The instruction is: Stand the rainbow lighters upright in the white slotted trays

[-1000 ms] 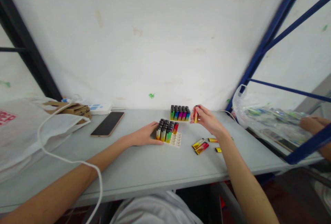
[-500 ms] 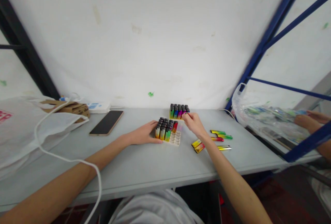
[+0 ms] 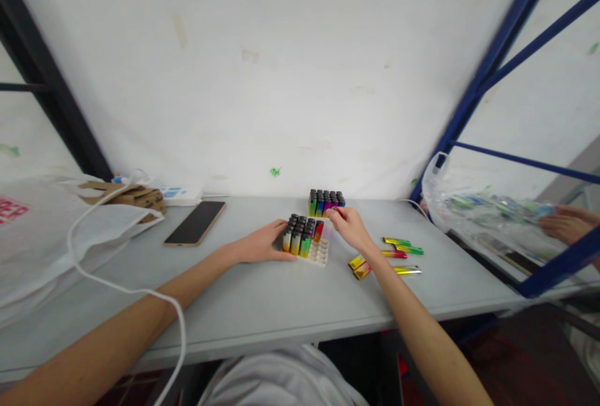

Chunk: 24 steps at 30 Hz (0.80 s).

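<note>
My left hand (image 3: 263, 242) is curved around the left side of a white tray (image 3: 320, 254) with round sockets, thumb in front and fingers behind. Lighters with black tops (image 3: 297, 235) stand upright in its left part; one red lighter (image 3: 318, 231) stands farther right, and bare sockets show at the front right. My right hand (image 3: 347, 226) is pinched just above and behind the tray's right side. A small red and dark bit shows at its fingertips, apparently a lighter, mostly hidden by the fingers. Behind stands a second block of upright lighters (image 3: 320, 203), partly covered by that hand.
Several shiny yellow, red and green lighters (image 3: 395, 255) lie loose on the grey table (image 3: 262, 306) at right. A phone (image 3: 195, 223), cardboard (image 3: 135, 198), white bag (image 3: 56, 225) and white cable (image 3: 135, 290) are left. Beyond a blue frame (image 3: 473, 103) are another person's hands (image 3: 567, 222).
My right hand has shifted slightly toward the tray and the red bit at its fingertips shows more. My left hand stays at the tray. The other person's hands have moved.
</note>
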Tool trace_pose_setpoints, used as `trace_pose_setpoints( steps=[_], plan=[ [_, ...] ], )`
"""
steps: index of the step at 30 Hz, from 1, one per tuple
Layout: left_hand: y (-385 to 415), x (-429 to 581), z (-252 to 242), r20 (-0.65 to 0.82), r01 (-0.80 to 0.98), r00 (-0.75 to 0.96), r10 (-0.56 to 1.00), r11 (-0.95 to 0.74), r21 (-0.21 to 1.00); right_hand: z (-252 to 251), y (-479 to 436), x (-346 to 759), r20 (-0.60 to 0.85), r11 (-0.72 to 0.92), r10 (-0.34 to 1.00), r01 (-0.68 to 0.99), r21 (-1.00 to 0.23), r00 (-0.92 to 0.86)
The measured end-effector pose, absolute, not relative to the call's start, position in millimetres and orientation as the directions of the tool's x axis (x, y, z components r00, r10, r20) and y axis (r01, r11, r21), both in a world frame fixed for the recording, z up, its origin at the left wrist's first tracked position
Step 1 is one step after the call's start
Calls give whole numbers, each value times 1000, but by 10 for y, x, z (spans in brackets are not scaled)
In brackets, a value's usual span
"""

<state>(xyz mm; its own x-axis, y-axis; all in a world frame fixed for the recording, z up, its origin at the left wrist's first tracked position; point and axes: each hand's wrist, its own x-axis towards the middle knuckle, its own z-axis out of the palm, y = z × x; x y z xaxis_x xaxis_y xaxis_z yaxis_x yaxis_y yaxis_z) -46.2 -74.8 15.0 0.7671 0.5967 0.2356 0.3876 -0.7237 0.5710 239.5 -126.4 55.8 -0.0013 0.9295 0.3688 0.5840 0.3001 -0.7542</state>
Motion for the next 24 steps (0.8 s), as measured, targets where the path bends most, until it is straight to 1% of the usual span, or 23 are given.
trace_pose_setpoints(
  steps=[5,9,12,15,17,19,20,22,24],
  plan=[
    [-740,-460,141,235,390,765,599,-723,570,549,-1280,2414,413,304,911,674,-673,2],
    [-736,-467,141,239,381,775,585,-734,563,570,-1308,2424,417,329,908,682,-654,-38],
    [-737,-466,140,240,379,775,584,-734,563,644,-1363,2448,404,397,902,666,-632,-153],
    [-735,-463,135,241,378,775,584,-735,563,751,-1419,2501,342,468,884,645,-605,-320],
    [-735,-462,132,246,376,775,583,-737,561,818,-1439,2542,345,518,855,668,-535,-387],
    [-737,-462,130,249,373,775,581,-739,561,869,-1448,2578,373,544,835,711,-446,-404],
    [-738,-461,130,251,373,773,582,-738,562,887,-1451,2593,374,540,835,729,-420,-403],
    [-741,-460,129,252,373,772,584,-737,563,908,-1458,2617,320,511,857,742,-434,-403],
    [-741,-458,127,248,376,772,586,-735,564,910,-1466,2631,225,479,877,723,-499,-425]
  ],
)
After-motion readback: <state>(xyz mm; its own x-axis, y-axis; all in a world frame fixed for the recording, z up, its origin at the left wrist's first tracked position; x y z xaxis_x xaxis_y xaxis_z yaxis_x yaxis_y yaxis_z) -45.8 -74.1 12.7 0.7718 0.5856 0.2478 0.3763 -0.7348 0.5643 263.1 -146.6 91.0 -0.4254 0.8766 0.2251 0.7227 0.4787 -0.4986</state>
